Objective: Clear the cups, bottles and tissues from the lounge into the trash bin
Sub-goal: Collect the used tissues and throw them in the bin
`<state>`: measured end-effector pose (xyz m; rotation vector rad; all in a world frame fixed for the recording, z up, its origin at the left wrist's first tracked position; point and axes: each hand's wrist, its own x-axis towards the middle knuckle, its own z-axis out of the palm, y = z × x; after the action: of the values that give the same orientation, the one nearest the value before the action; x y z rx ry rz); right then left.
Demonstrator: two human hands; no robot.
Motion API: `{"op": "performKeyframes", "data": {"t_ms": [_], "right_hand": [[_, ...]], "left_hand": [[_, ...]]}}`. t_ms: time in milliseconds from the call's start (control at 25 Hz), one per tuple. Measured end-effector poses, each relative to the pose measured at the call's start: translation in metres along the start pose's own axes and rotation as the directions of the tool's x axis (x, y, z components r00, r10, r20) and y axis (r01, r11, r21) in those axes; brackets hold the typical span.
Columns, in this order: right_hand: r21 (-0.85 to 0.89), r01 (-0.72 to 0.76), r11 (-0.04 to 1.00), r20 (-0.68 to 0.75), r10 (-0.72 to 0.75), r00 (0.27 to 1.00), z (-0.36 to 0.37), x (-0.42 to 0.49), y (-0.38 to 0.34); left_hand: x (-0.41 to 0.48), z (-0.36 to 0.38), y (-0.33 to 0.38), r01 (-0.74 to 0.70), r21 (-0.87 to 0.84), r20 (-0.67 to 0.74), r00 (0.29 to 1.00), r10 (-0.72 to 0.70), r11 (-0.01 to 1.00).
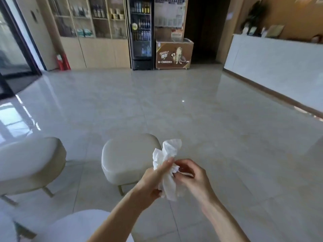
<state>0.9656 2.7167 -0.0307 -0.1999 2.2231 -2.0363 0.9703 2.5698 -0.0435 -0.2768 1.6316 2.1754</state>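
A crumpled white tissue (168, 154) is held up in front of me, above the tiled floor. My left hand (153, 179) grips its left side, fingers wrapped round the paper. My right hand (190, 173) pinches the tissue's bunched middle from the right with curled fingers. No trash bin, cup or bottle for the task is in sight.
A cream stool (125, 158) stands just beyond my hands, a second stool (29, 163) to the left, a white seat (73, 227) at the bottom. A drinks fridge (140, 32) and freezer chest (173, 54) line the far wall. A white counter (279, 60) runs along the right.
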Motion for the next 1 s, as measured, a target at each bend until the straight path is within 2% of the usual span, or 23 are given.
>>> {"op": "performKeyframes", "data": {"t_ms": [120,200,320,360,440,520,560,640,760,880,1000], "right_hand": [[0.063,0.031,0.998,0.141,-0.039,0.989,0.024,-0.001,-0.069],[0.151,0.012,0.989,0.225,-0.046,0.973,0.041,-0.005,-0.105],[0.18,-0.059,0.982,0.389,-0.016,0.921,0.081,-0.028,-0.151],[0.168,-0.097,0.981,0.478,0.005,0.879,0.097,-0.041,-0.165],[0.079,-0.137,0.987,0.67,0.049,0.74,0.143,-0.073,-0.19],[0.042,-0.117,0.992,0.778,0.041,0.626,0.175,-0.1,-0.211],[0.019,-0.117,0.993,0.835,0.049,0.549,0.199,-0.12,-0.221],[-0.023,-0.125,0.992,0.918,0.07,0.391,0.248,-0.162,-0.236],[-0.101,-0.121,0.988,0.977,0.121,0.175,0.329,-0.23,-0.25],[-0.124,-0.037,0.992,0.983,0.128,0.135,0.401,-0.286,-0.25],[-0.127,-0.009,0.992,0.992,0.127,-0.01,0.471,-0.353,-0.254]], "left_hand": [[-0.055,-0.01,0.054,-0.144,-0.079,-0.133,0.982,0.133,0.986],[-0.095,-0.019,0.077,-0.253,-0.116,-0.262,0.94,0.216,0.961],[-0.178,-0.029,0.096,-0.355,-0.087,-0.383,0.874,0.298,0.931],[-0.205,-0.034,0.096,-0.362,-0.073,-0.419,0.857,0.301,0.929],[-0.264,-0.051,0.092,-0.379,-0.021,-0.516,0.797,0.315,0.925],[-0.309,-0.061,0.088,-0.377,0.0,-0.591,0.748,0.304,0.926],[-0.344,-0.069,0.082,-0.386,0.018,-0.644,0.702,0.306,0.922],[-0.412,-0.086,0.071,-0.398,0.045,-0.717,0.625,0.307,0.916],[-0.51,-0.115,0.047,-0.4,0.093,-0.84,0.461,0.287,0.912],[-0.589,-0.138,0.021,-0.412,0.11,-0.902,0.342,0.266,0.905],[-0.676,-0.165,-0.008,-0.443,0.115,-0.935,0.253,0.247,0.889]]}}
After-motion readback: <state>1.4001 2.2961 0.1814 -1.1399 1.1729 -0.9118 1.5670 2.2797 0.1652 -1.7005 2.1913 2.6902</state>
